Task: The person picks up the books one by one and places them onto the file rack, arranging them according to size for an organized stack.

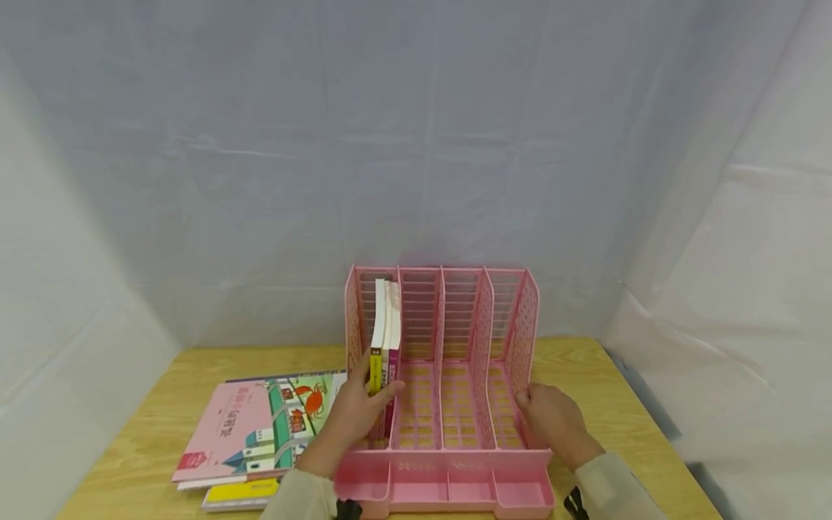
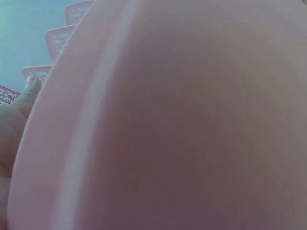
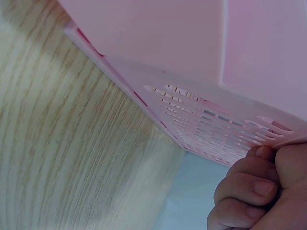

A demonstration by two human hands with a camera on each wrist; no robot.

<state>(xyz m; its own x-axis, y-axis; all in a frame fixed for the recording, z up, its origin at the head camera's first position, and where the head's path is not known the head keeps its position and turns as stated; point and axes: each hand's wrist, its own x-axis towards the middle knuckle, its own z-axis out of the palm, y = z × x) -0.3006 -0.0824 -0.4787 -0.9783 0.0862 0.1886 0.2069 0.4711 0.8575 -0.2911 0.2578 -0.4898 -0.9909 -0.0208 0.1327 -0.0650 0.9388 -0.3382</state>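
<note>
A pink desktop book rack (image 1: pixel 445 462) with upright dividers stands in the middle of the table. Several slim books (image 1: pixel 386 325), with yellow, white and purple spines, are upright in its leftmost slot. My left hand (image 1: pixel 349 417) grips their lower spines, thumb across the front and fingers along the left side. In the left wrist view, the rack's blurred pink front (image 2: pixel 168 120) covers most of the frame and the thumb (image 2: pixel 29 91) shows at its edge. My right hand (image 1: pixel 557 420) holds the front edge of the rack's right side panel (image 3: pixel 201 115), fingers curled in the right wrist view.
Left of the rack lies a pile of picture books (image 1: pixel 221 426), a pink cover and a crab picture on top, a yellow one (image 1: pixel 242 492) underneath. Small trays (image 1: pixel 471 487) line the rack's front. White sheeting (image 1: pixel 416 144) surrounds the wooden table (image 1: pixel 604 390).
</note>
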